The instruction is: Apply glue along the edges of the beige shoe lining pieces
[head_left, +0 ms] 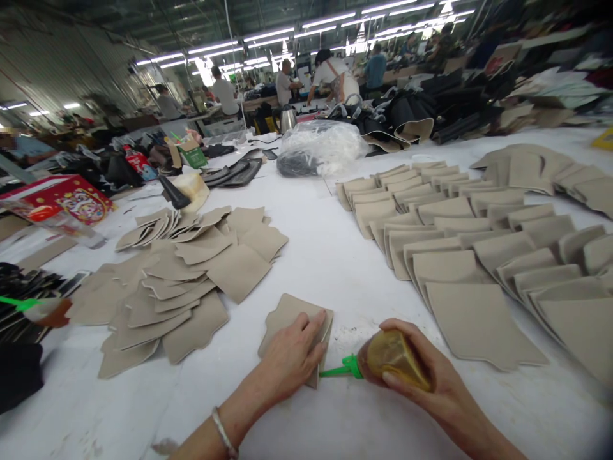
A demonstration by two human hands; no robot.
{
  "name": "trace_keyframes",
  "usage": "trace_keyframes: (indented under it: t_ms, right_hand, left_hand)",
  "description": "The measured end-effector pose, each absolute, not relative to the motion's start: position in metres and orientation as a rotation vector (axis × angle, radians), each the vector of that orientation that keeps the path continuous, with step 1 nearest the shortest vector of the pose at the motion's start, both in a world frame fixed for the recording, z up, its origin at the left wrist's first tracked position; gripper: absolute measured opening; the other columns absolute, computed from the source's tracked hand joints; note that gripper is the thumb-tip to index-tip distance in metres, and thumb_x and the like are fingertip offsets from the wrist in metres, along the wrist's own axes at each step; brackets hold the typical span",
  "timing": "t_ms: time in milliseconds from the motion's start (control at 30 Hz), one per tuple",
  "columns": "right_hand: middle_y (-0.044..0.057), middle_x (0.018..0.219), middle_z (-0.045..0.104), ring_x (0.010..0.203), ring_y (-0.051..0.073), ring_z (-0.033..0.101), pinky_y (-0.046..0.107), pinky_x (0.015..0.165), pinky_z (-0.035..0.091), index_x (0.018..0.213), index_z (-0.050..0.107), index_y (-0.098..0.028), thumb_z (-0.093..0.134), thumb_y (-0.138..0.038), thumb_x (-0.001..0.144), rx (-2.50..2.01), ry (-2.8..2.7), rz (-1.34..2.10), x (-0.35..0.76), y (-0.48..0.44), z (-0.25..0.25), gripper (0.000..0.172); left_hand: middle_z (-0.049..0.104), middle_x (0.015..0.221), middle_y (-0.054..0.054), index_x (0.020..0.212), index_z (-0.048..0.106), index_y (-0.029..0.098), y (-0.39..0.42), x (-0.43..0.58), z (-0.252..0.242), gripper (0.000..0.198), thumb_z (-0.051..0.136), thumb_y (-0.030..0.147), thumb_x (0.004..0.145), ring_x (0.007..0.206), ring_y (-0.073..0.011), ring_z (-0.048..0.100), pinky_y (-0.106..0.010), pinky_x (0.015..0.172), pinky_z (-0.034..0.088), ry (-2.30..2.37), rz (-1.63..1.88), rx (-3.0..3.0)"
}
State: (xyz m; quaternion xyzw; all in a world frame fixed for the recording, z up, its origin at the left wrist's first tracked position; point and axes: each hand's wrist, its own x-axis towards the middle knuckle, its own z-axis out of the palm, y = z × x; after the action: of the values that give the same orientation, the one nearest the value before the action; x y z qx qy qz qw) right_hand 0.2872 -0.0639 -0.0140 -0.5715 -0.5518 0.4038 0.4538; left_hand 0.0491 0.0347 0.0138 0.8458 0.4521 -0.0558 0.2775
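Note:
In the lower middle of the head view, a beige flat piece (287, 313) with a shaped left edge lies on the white table. My left hand (294, 348) rests on top of it, fingers spread and lying along its right part, thumb near the right edge. A squeeze bottle (400, 358) of amber liquid, perhaps glue, is gripped in my right hand (438, 374). It is tilted on its side, and its green nozzle (342, 368) points left at the piece's right edge, close to my left thumb. Whether liquid comes out cannot be made out.
A loose pile of beige pieces (191, 275) lies left; overlapping rows of them (460, 275) fill the right. Another green-tipped bottle (48, 312) is at the far left. Behind are a black-handled tool (173, 193), a plastic-wrapped bundle (318, 150) and a red box (79, 198). People work farther back.

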Motion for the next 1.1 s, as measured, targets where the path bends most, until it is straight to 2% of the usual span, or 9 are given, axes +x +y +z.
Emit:
trace_keyframes:
  t_ms: [133,367,567,700,867,1100]
  right_hand:
    - [0.004,0.125,0.050,0.113,0.025,0.050,0.028,0.098,0.040,0.124,0.049,-0.027,0.067,-0.044,0.086,-1.381,-1.341,1.053,0.287,-0.064,-0.017,0.045]
    - [0.003,0.121,0.053,0.110,0.023,0.052,0.027,0.098,0.040,0.121,0.050,-0.028,0.068,-0.041,0.086,-1.461,-1.367,0.786,0.293,-0.056,-0.013,0.042]
    - [0.005,0.124,0.053,0.112,0.025,0.053,0.029,0.097,0.043,0.124,0.049,-0.028,0.068,-0.040,0.087,-1.398,-1.392,0.919,0.296,-0.060,-0.017,0.043]
    - [0.005,0.122,0.054,0.111,0.026,0.054,0.031,0.098,0.043,0.122,0.051,-0.028,0.070,-0.039,0.085,-1.426,-1.385,0.806,0.302,-0.054,-0.016,0.044]
    - [0.006,0.123,0.053,0.111,0.027,0.053,0.031,0.095,0.045,0.124,0.049,-0.028,0.069,-0.038,0.086,-1.347,-1.412,0.890,0.303,-0.055,-0.015,0.044]
    - [0.008,0.123,0.050,0.109,0.027,0.053,0.034,0.094,0.043,0.125,0.045,-0.025,0.066,-0.043,0.088,-1.416,-1.351,0.800,0.306,-0.045,-0.018,0.046]
  left_hand:
    - [0.051,0.118,-0.006,0.147,0.028,0.026,0.034,0.050,0.014,0.054,0.031,0.040,0.095,0.096,-0.0219,0.058,-0.030,0.086,0.043,1.213,-0.143,2.277]
    - [0.052,0.116,-0.006,0.146,0.031,0.025,0.037,0.051,0.016,0.052,0.029,0.034,0.095,0.097,-0.0211,0.058,-0.029,0.086,0.042,1.189,-0.113,2.249]
    - [0.053,0.116,-0.006,0.146,0.031,0.026,0.037,0.051,0.017,0.052,0.029,0.031,0.094,0.097,-0.0209,0.058,-0.029,0.086,0.042,1.183,-0.108,2.236]
    - [0.053,0.117,-0.006,0.146,0.032,0.026,0.037,0.051,0.018,0.052,0.029,0.032,0.094,0.099,-0.0213,0.057,-0.030,0.087,0.042,1.186,-0.111,2.229]
    - [0.053,0.118,-0.006,0.146,0.032,0.026,0.037,0.052,0.017,0.052,0.028,0.033,0.094,0.100,-0.0220,0.058,-0.030,0.088,0.042,1.190,-0.115,2.223]
    - [0.053,0.118,-0.005,0.145,0.033,0.027,0.038,0.052,0.019,0.051,0.029,0.031,0.094,0.100,-0.0209,0.058,-0.029,0.087,0.043,1.193,-0.116,2.224]
